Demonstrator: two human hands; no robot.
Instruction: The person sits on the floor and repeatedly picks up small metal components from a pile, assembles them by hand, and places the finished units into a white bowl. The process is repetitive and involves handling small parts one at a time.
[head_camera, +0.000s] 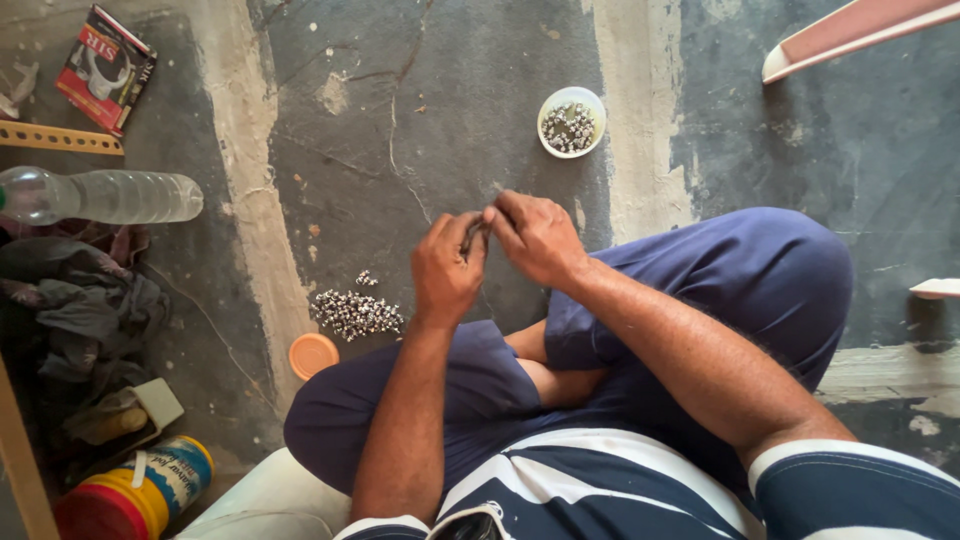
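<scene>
I sit cross-legged on a cracked concrete floor. My left hand (447, 265) and my right hand (535, 235) meet in front of my knees, both pinching a small dark metal piece (472, 235) between their fingertips. What the piece is I cannot tell. A heap of small silvery metal parts (353, 312) lies on the floor just left of my left hand. A white bowl (590, 100) holding more of the same parts stands on the floor beyond my right hand.
An orange lid (312, 354) lies by my left knee. At the left are a clear plastic bottle (105, 195) on its side, dark rags (80, 300), a red booklet (105, 68), a perforated metal strip (60, 138) and a yellow-lidded jar (135, 495). A pinkish furniture edge (850, 35) is top right.
</scene>
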